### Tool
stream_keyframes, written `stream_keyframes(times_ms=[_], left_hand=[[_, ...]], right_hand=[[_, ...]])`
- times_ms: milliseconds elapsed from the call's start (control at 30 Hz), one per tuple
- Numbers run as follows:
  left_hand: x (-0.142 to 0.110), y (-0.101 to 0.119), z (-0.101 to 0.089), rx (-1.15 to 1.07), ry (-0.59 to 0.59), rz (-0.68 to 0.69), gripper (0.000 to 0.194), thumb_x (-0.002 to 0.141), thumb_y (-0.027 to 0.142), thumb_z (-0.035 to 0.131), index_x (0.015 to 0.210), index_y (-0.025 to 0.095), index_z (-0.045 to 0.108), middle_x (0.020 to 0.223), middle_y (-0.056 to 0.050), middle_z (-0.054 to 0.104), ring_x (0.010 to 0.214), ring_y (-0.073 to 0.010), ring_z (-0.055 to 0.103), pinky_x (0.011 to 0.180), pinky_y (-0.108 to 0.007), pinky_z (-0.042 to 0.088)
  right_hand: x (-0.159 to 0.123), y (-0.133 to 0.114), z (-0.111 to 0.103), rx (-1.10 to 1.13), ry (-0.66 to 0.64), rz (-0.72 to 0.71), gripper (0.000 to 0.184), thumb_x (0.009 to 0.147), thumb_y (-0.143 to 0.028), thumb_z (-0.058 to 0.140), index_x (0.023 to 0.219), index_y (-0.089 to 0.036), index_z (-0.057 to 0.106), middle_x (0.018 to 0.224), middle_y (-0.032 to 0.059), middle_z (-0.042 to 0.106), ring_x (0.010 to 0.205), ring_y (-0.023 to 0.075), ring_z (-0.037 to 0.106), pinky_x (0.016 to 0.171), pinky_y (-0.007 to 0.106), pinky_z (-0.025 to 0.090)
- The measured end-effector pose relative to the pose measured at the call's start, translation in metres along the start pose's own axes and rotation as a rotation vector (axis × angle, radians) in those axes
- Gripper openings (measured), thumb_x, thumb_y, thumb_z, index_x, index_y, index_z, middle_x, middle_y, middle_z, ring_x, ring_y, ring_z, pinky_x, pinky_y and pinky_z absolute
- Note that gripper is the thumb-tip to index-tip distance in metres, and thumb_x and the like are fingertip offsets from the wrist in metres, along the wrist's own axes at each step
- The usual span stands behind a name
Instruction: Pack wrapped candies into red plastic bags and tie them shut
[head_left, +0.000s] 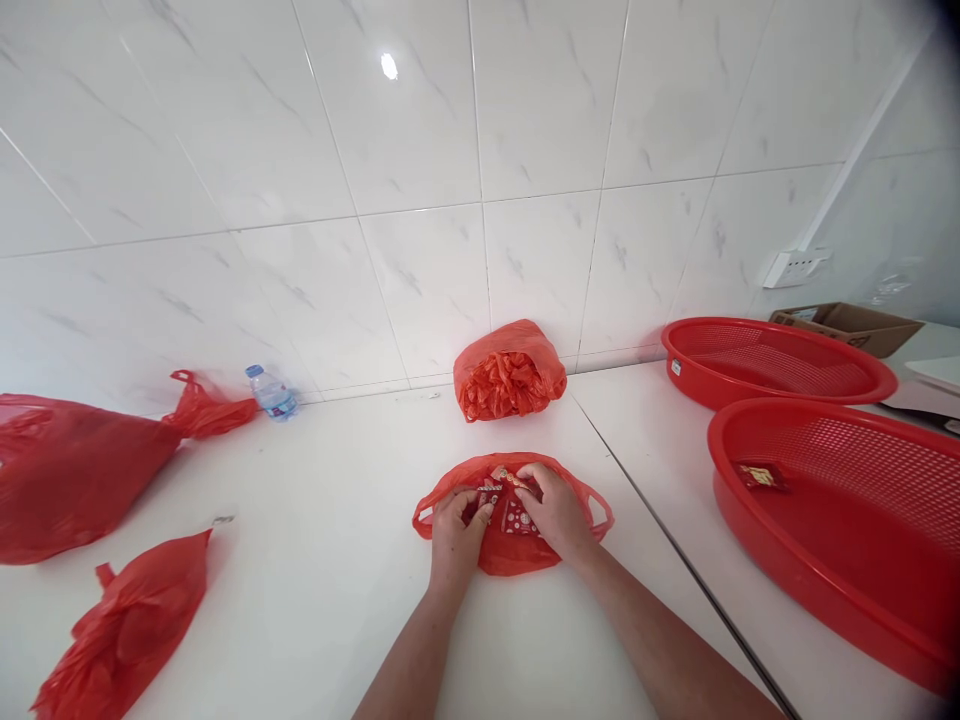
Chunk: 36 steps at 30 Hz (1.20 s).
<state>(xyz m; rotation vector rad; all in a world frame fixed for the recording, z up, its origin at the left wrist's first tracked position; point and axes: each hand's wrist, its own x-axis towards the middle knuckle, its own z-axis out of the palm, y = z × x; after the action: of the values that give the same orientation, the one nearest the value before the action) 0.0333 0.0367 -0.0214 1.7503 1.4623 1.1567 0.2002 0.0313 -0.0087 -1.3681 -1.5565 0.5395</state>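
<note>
Both hands work inside the open mouth of a red plastic bag (502,555) lying near the front edge of the white worktop (337,600). The left hand (456,535) curls half-closed onto small red packets (516,515), and the right hand (551,510) presses fingers down on them. Keeping the bag's mouth spread flat and the packets stacked squarely would likely help. One similar packet (761,475) lies in the nearer red basket (825,600) at the right edge.
</note>
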Motion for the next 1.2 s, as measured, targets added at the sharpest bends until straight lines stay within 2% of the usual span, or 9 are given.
stream_keyframes(times_ms=[300, 967, 1200], left_hand=[[-0.0004, 0.0006, -0.0004, 0.004, -0.004, 0.003, 0.015, 0.078, 0.034, 0.055, 0.081, 0.022, 0.063, 0.095, -0.004, 0.064, 0.097, -0.0234, 0.053, 0.083, -0.038, 0.044], [0.0003, -0.0002, 0.0, -0.04, 0.01, 0.041, 0.018, 0.079, 0.035, 0.055, 0.082, 0.021, 0.066, 0.1, -0.006, 0.063, 0.099, -0.0238, 0.053, 0.087, -0.039, 0.044], [0.0002, -0.0036, 0.0011, -0.048, 0.029, -0.005, 0.021, 0.077, 0.037, 0.059, 0.089, 0.022, 0.068, 0.104, -0.006, 0.062, 0.103, -0.0242, 0.052, 0.09, -0.04, 0.043]], right_hand=[[-0.0003, 0.0035, 0.0025, -0.002, -0.002, 0.025, 0.021, 0.076, -0.014, 0.047, 0.092, -0.025, 0.055, 0.092, -0.0012, 0.061, 0.086, 0.0161, 0.057, 0.077, 0.031, 0.046], [-0.0007, 0.001, 0.0018, -0.005, -0.023, 0.041, 0.024, 0.075, -0.013, 0.046, 0.095, -0.023, 0.055, 0.097, 0.0023, 0.061, 0.091, 0.0192, 0.057, 0.081, 0.036, 0.046], [-0.0008, 0.0038, 0.0029, -0.033, -0.013, 0.027, 0.024, 0.076, -0.013, 0.046, 0.095, -0.024, 0.056, 0.095, 0.0004, 0.061, 0.088, 0.0169, 0.058, 0.078, 0.032, 0.047]])
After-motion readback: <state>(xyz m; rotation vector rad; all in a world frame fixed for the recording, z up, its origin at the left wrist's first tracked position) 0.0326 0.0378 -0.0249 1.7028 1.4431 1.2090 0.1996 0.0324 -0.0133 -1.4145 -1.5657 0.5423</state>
